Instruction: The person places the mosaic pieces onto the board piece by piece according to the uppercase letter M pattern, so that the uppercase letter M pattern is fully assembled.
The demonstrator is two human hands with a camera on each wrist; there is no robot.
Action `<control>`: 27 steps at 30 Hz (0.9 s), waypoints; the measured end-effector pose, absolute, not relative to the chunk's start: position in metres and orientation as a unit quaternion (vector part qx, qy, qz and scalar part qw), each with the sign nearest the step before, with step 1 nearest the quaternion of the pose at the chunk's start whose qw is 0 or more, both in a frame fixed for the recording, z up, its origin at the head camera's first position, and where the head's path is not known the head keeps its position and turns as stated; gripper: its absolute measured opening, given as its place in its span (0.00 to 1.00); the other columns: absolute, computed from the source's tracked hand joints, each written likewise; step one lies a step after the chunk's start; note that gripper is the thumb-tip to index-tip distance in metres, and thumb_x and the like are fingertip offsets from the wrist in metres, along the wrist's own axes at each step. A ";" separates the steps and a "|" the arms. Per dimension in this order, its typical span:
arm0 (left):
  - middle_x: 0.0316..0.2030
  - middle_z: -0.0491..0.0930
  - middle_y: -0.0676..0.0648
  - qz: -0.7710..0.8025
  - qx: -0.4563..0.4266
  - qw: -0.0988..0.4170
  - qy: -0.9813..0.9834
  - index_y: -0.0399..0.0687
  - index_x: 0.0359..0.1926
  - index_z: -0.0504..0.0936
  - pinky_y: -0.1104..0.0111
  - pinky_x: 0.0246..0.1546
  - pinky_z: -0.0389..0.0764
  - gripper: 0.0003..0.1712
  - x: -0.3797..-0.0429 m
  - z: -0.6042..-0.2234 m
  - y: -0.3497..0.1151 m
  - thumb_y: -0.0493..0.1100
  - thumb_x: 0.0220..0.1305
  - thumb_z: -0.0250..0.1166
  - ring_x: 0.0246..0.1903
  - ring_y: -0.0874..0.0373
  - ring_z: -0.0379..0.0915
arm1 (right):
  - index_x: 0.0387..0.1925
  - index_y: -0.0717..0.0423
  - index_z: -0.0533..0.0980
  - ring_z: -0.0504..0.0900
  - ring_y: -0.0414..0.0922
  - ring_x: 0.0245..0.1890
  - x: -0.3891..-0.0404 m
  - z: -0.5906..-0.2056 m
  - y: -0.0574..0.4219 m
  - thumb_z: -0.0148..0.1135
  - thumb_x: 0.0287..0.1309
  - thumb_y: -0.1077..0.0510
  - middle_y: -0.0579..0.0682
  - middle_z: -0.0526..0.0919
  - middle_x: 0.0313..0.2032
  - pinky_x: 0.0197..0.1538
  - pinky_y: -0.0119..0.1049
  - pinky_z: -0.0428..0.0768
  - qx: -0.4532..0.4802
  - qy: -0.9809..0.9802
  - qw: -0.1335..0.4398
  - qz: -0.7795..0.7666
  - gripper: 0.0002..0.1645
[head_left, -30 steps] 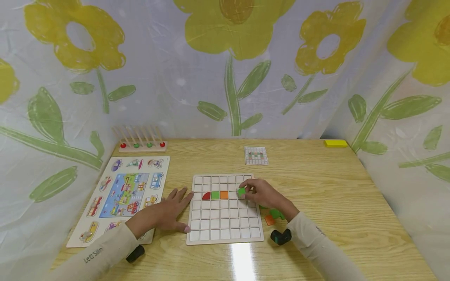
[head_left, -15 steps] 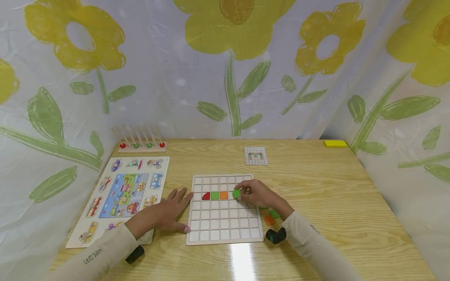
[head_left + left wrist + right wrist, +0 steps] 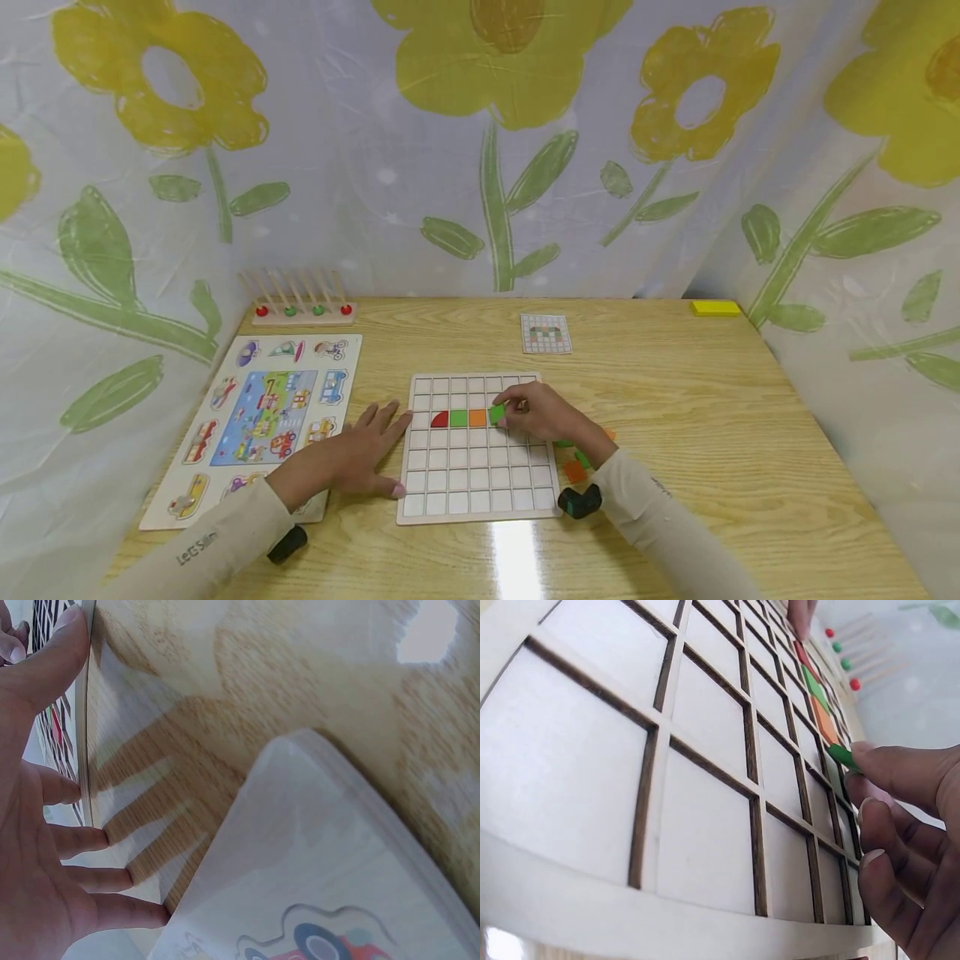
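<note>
A wooden grid board lies in the middle of the table. One of its rows holds a red quarter-round tile, a green square tile and an orange square tile, side by side. My right hand pinches another green tile between thumb and finger, just right of the orange one. In the right wrist view this green tile is tilted, its edge at the cell beside the orange tile. My left hand is spread, its fingertips and thumb at the board's left edge.
Loose green and orange tiles lie right of the board, partly under the right forearm. A small pattern card is behind it. On the left are a vehicle puzzle board and a peg stand. A yellow block sits back right.
My right hand has moved left across the board with the green tile, bringing it up beside the orange tile. The left hand stays in place.
</note>
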State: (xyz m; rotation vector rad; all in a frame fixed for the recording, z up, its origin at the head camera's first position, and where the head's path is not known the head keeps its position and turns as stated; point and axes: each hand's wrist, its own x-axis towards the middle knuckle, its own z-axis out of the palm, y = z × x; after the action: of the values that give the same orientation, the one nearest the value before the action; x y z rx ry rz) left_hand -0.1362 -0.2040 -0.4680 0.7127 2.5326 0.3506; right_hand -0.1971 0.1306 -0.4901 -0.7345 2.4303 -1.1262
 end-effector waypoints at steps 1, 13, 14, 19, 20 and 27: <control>0.78 0.42 0.31 0.129 0.261 0.242 0.926 0.42 0.80 0.47 0.28 0.64 0.54 0.65 -0.136 -0.468 -0.204 0.71 0.56 0.68 0.75 0.25 0.37 | 0.52 0.59 0.82 0.74 0.39 0.29 -0.197 -0.490 0.130 0.69 0.63 0.59 0.46 0.84 0.33 0.36 0.30 0.74 -0.257 0.862 0.182 -0.398 0.17; 0.78 0.41 0.31 0.125 0.261 0.243 0.926 0.42 0.80 0.46 0.28 0.64 0.54 0.65 -0.136 -0.469 -0.204 0.72 0.56 0.67 0.75 0.26 0.37 | 0.53 0.58 0.82 0.74 0.37 0.28 -0.197 -0.491 0.128 0.69 0.63 0.60 0.45 0.83 0.32 0.36 0.29 0.74 -0.249 0.865 0.189 -0.393 0.17; 0.78 0.41 0.31 0.126 0.261 0.243 0.926 0.42 0.80 0.46 0.28 0.64 0.54 0.65 -0.136 -0.469 -0.204 0.72 0.56 0.67 0.75 0.26 0.37 | 0.53 0.58 0.82 0.74 0.37 0.28 -0.197 -0.491 0.127 0.69 0.63 0.60 0.45 0.82 0.32 0.36 0.29 0.74 -0.249 0.865 0.189 -0.393 0.17; 0.78 0.41 0.31 0.125 0.263 0.240 0.926 0.42 0.80 0.47 0.28 0.64 0.54 0.65 -0.136 -0.470 -0.205 0.72 0.56 0.67 0.75 0.25 0.37 | 0.52 0.57 0.83 0.75 0.37 0.28 -0.197 -0.491 0.127 0.70 0.62 0.59 0.44 0.82 0.32 0.37 0.30 0.74 -0.243 0.867 0.192 -0.390 0.17; 0.78 0.41 0.31 0.124 0.263 0.239 0.927 0.42 0.80 0.47 0.28 0.64 0.54 0.65 -0.136 -0.470 -0.205 0.72 0.56 0.67 0.75 0.25 0.37 | 0.52 0.56 0.83 0.74 0.37 0.29 -0.198 -0.491 0.127 0.70 0.62 0.59 0.43 0.82 0.31 0.37 0.30 0.74 -0.242 0.868 0.192 -0.389 0.17; 0.78 0.42 0.31 0.120 0.262 0.240 0.927 0.42 0.80 0.47 0.28 0.64 0.55 0.66 -0.137 -0.470 -0.203 0.73 0.56 0.67 0.75 0.25 0.37 | 0.51 0.55 0.83 0.75 0.37 0.28 -0.199 -0.493 0.126 0.71 0.60 0.57 0.43 0.81 0.30 0.37 0.30 0.75 -0.238 0.872 0.197 -0.380 0.17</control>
State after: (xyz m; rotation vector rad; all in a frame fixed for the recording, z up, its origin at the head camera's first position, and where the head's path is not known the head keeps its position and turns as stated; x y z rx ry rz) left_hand -0.1370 -0.2033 -0.4695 0.7158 2.5380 0.3277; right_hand -0.1995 0.1265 -0.4932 -0.6657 2.4414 -1.0638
